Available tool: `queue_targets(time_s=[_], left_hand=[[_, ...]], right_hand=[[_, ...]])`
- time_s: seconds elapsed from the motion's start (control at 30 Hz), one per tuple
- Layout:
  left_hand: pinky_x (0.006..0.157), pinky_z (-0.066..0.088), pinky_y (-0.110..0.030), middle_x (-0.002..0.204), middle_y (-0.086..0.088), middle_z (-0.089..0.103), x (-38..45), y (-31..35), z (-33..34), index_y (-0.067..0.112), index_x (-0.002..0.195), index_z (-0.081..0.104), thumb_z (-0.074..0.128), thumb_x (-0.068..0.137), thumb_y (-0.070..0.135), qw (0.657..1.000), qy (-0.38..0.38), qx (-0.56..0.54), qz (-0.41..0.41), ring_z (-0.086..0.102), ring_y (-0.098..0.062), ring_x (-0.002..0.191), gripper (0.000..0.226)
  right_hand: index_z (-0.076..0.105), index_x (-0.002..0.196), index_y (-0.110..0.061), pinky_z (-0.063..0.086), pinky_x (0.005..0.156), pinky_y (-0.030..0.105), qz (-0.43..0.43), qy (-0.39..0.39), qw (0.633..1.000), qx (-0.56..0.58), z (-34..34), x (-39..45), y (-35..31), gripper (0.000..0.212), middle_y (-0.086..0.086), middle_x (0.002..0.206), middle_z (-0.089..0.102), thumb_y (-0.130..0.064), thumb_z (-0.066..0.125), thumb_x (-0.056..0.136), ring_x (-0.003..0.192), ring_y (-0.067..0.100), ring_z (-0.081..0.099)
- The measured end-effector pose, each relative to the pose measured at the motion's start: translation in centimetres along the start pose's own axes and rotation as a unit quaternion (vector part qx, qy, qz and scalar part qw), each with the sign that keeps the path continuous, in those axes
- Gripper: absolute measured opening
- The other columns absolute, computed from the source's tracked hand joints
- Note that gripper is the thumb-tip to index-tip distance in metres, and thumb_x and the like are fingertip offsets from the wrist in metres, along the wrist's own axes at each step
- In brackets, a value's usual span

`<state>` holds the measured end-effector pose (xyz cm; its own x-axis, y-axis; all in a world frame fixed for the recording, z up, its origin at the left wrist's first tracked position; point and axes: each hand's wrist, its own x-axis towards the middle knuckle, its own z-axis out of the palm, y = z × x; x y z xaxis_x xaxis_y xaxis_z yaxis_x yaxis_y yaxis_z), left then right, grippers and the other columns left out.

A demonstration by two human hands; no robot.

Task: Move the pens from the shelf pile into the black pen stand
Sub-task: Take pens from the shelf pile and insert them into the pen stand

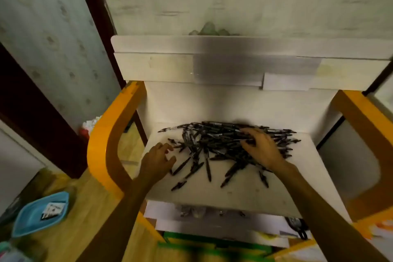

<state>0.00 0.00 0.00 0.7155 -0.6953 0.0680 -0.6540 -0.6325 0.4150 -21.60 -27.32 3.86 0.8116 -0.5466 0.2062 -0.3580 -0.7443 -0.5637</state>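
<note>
Grip of the right hand (260, 148) curls onto the pen pile (225, 144), its top pens lying crosswise on the shelf (212, 195); the left hand (157, 160), fingers spread, hovers beside it.

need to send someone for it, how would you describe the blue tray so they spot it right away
Start at the white shelf with orange side frames that holds the pile of black pens. Look down to its left, on the wooden floor. The blue tray lies there, the only blue thing there, shallow, with small black-and-white packets inside.
</note>
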Motion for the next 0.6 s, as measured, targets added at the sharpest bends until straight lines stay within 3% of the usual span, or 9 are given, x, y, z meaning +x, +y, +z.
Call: queue_targets(time_s=[0.1,0.2,0.33,0.43,0.6], left_hand=[[0.071,0.044,-0.032,0.103,-0.001,0.057,0.4,-1.3,1.0,0.02,0.106,0.057,0.06,0.09,0.041,0.997,0.002,0.022,-0.073,0.058,-0.024,0.098,0.027],[0.077,0.048,-0.035,0.11,-0.005,0.059,0.5,-1.8,2.0,0.015,0.11,0.054,0.057,0.09,0.055,0.987,-0.013,0.053,-0.148,0.057,-0.025,0.1,0.044],[0.07,0.046,-0.032,0.105,-0.008,0.062,0.8,-2.1,2.8,0.013,0.106,0.055,0.051,0.088,0.069,0.978,-0.015,0.074,-0.193,0.061,-0.026,0.096,0.058],[0.074,0.049,-0.034,0.109,-0.008,0.063,1.3,-1.9,3.1,0.012,0.109,0.057,0.048,0.093,0.062,0.974,-0.023,0.09,-0.208,0.061,-0.026,0.098,0.054],[0.071,0.048,-0.033,0.091,-0.005,0.06,0.9,-0.7,2.9,0.013,0.089,0.052,0.047,0.099,0.042,0.971,0.0,0.059,-0.231,0.057,-0.021,0.084,0.032]], right_hand=[[0.058,0.132,-0.023,0.049,0.098,0.034,0.015,-0.005,1.0,0.014,0.6,0.0,0.3,0.042,0.004,0.13,0.059,-0.028,0.065,0.091,0.117,0.021,0.058],[0.056,0.134,-0.024,0.049,0.094,0.032,0.033,-0.026,0.999,0.009,1.4,0.0,0.7,0.043,0.004,0.128,0.058,-0.027,0.065,0.092,0.114,0.021,0.058],[0.055,0.135,-0.024,0.048,0.095,0.033,0.053,-0.046,0.998,0.006,1.9,0.1,1.3,0.044,0.003,0.128,0.056,-0.029,0.064,0.092,0.115,0.022,0.057],[0.054,0.135,-0.026,0.049,0.097,0.036,0.055,-0.048,0.997,0.013,2.0,0.1,1.9,0.044,0.002,0.128,0.056,-0.03,0.064,0.093,0.117,0.022,0.056],[0.055,0.135,-0.026,0.051,0.095,0.041,0.057,-0.041,0.997,0.024,1.7,0.2,2.7,0.042,0.001,0.125,0.056,-0.027,0.063,0.093,0.113,0.02,0.056]])
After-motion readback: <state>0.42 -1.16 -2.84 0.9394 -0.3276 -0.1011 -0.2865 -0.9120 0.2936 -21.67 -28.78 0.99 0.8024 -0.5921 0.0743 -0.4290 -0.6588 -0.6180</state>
